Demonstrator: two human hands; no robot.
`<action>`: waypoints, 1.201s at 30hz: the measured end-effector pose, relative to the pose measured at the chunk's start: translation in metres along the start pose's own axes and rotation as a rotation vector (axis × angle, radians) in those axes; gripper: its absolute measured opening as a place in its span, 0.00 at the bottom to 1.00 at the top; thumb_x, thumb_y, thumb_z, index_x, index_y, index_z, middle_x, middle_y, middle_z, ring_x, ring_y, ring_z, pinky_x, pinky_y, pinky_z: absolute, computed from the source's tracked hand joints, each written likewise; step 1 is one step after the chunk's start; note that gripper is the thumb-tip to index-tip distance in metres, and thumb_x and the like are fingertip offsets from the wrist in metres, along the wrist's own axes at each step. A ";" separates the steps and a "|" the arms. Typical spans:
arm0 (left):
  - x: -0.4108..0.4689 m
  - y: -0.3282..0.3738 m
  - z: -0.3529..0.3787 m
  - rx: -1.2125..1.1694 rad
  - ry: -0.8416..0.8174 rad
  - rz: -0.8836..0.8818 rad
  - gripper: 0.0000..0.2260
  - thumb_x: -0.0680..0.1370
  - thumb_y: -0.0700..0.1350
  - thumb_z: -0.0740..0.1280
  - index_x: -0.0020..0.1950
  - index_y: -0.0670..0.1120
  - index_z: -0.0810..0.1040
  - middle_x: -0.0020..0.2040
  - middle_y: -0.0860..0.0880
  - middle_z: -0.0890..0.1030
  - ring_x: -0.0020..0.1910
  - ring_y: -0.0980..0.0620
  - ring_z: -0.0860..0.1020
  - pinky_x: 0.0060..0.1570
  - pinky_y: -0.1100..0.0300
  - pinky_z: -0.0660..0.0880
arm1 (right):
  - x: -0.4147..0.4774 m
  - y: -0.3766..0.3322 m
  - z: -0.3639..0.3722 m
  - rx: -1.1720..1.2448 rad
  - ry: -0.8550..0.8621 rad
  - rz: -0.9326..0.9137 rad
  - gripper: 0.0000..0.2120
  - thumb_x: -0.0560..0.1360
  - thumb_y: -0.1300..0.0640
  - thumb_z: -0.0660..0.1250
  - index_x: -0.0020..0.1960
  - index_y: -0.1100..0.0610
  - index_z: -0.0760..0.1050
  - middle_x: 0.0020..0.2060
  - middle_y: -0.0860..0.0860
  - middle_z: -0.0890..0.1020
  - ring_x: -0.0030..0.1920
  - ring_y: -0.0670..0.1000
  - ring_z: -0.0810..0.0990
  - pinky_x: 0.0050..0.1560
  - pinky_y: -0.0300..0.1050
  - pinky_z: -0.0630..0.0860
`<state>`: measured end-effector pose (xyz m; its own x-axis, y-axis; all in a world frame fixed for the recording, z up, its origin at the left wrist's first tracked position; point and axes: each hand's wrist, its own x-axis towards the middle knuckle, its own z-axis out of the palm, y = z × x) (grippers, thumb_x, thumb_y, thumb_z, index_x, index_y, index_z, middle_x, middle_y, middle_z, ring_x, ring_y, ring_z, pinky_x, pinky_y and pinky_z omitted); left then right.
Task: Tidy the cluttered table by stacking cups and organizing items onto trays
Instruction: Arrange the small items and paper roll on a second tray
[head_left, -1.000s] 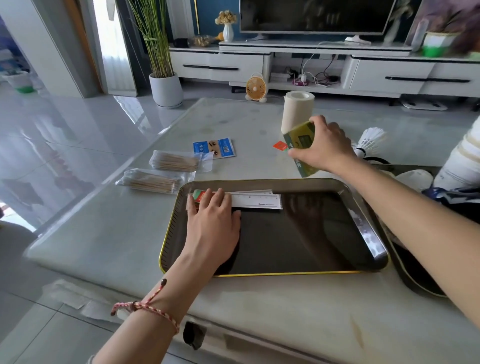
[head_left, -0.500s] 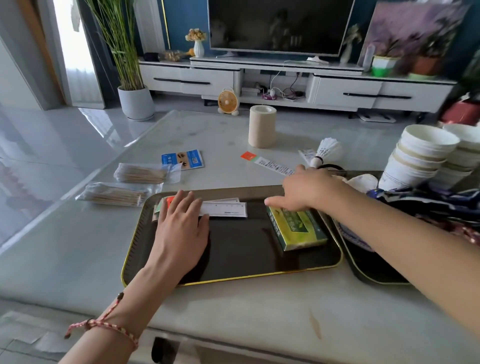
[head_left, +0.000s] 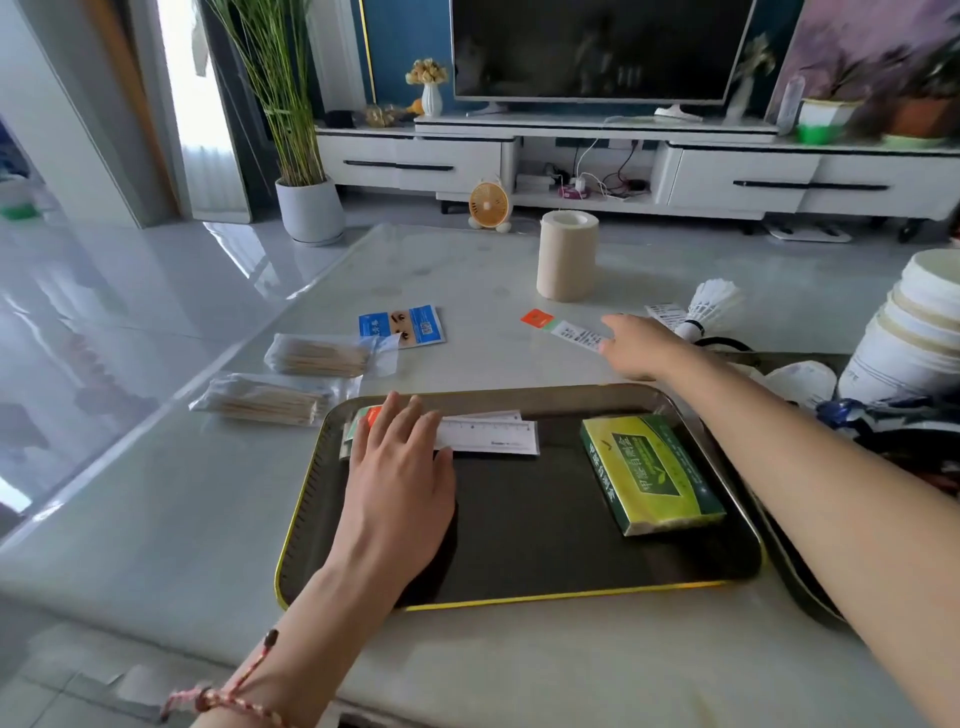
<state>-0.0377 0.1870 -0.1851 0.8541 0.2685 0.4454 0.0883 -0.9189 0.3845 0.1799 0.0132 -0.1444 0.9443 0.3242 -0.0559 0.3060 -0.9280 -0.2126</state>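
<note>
Right hand (head_left: 636, 345) is stretched out beyond the far rim of the tray (head_left: 519, 597), its fingers loosely straightened and nothing held in it. The fingertips are set at the near end of a narrow paper strip (head_left: 569, 328) lying flat on the table (head_left: 156, 519), though whether contact is made cannot be told. The strip's long axis is laid on a slant, from its orange end at the far left toward the hand at the near right, so it is met end-on rather than across. A pinch or a slide at that near end, drawn back toward the tray, is judged to be called for next. Left hand (head_left: 400, 467) is laid flat on a white ruler card (head_left: 493, 439) inside the tray, well apart from the strip, so the right hand is clearly the nearer. A green box (head_left: 652, 473) is seen lying in the tray's right part, beside the path back.
</note>
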 end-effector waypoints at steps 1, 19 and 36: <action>-0.001 -0.001 0.000 -0.007 0.009 -0.007 0.17 0.79 0.43 0.60 0.67 0.43 0.71 0.71 0.46 0.68 0.75 0.48 0.56 0.72 0.57 0.44 | 0.005 0.001 0.001 0.000 -0.009 0.018 0.20 0.79 0.56 0.57 0.70 0.62 0.63 0.68 0.60 0.69 0.66 0.60 0.69 0.58 0.47 0.68; 0.000 -0.002 0.006 0.018 -0.021 -0.033 0.16 0.78 0.44 0.60 0.66 0.46 0.73 0.71 0.47 0.68 0.75 0.48 0.55 0.72 0.56 0.42 | 0.019 -0.012 -0.009 0.089 -0.169 -0.010 0.20 0.71 0.56 0.72 0.61 0.60 0.76 0.57 0.56 0.79 0.55 0.55 0.77 0.54 0.46 0.73; 0.005 -0.014 -0.036 -0.250 0.331 -0.328 0.22 0.72 0.27 0.59 0.65 0.37 0.70 0.63 0.38 0.73 0.64 0.40 0.68 0.63 0.55 0.62 | -0.097 -0.121 0.018 -0.222 0.193 -0.858 0.15 0.72 0.67 0.61 0.58 0.57 0.68 0.51 0.55 0.72 0.44 0.57 0.78 0.38 0.47 0.72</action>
<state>-0.0533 0.2111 -0.1593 0.5912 0.6445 0.4849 0.1647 -0.6850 0.7097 0.0495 0.0971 -0.1312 0.3788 0.9027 0.2040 0.9112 -0.4024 0.0886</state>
